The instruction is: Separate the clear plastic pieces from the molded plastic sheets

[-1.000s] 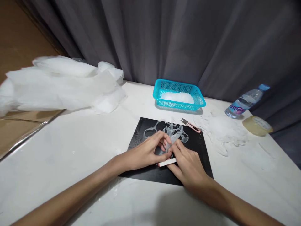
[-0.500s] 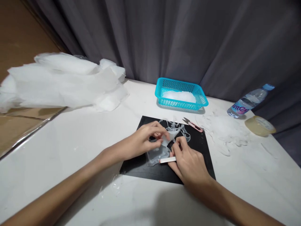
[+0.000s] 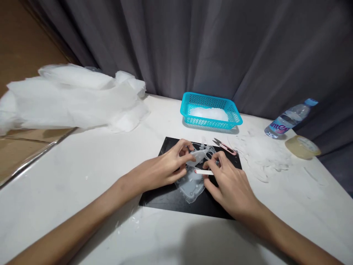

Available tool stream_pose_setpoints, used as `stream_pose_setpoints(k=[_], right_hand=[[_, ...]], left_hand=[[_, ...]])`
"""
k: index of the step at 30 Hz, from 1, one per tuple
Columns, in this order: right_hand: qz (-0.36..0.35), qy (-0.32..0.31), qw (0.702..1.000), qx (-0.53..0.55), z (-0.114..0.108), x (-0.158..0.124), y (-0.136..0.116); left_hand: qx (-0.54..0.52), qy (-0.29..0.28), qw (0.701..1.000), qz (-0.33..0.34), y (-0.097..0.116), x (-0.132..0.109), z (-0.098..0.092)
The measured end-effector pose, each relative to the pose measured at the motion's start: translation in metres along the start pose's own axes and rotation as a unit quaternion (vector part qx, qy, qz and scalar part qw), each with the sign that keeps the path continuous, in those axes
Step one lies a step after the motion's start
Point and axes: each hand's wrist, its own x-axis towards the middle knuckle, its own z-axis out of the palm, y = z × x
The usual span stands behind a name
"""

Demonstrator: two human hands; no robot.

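Note:
A translucent, rounded flat plastic piece with small raised round spots lies on a black board. My left hand is at its left edge, fingertips closed on a thin clear sheet-like strip above it. My right hand, on the right, is curled with a slim white stick held in it; the stick's reddish tip points left over the piece. Curled clear offcuts lie beyond the fingers. Thread snips with pink handles rest at the board's far right corner.
A blue basket holding white material stands behind the board. Clear scraps lie to the right, near a water bottle and a tape roll. A white sheet bundle sits back left, before a grey curtain.
The plastic piece has turned on the board, its corner now pointing toward me. My right hand and the stick have moved slightly away from me, and the left hand has shifted a little left.

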Motion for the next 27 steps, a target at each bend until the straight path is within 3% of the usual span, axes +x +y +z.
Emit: stream_pose_setpoints(k=[6, 11, 17, 22, 27], right_hand=[[0.009, 0.074, 0.997, 0.023, 0.027, 0.001, -0.005], [-0.009, 0.106, 0.993, 0.049, 0.042, 0.005, -0.003], [0.007, 0.098, 0.990, 0.101, 0.040, 0.008, 0.000], [0.022, 0.101, 0.989, 0.108, 0.036, 0.009, 0.001], [0.015, 0.121, 0.985, 0.121, 0.037, 0.007, 0.000]], left_hand=[[-0.017, 0.028, 0.999, -0.008, -0.010, -0.001, 0.011], [-0.072, 0.046, 0.994, -0.074, -0.009, 0.003, 0.015], [-0.084, 0.042, 0.995, 0.029, -0.023, 0.005, 0.010], [-0.115, 0.060, 0.991, 0.046, -0.032, 0.009, 0.006], [-0.109, 0.075, 0.990, 0.056, -0.024, 0.010, 0.003]])
